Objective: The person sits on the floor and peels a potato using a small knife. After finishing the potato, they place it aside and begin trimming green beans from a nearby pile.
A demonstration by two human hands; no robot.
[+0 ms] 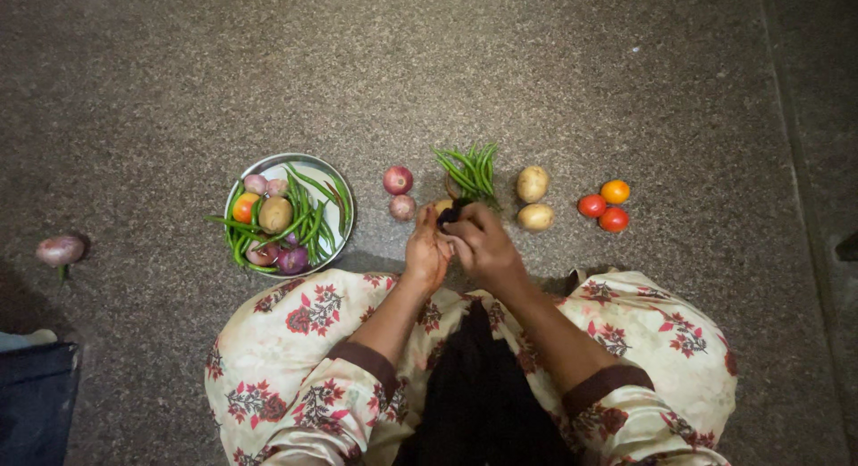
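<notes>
Dark small thing (pixel 449 215) sits pinched between left hand (pixel 426 251) and right hand (pixel 483 243), each grip closed on it.

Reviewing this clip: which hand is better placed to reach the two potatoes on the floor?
Probably the right hand: the potatoes lie just to its right. The left hand sits nearer the two onions. Both hands meet around a small dark thing, so either must let go first.
</notes>
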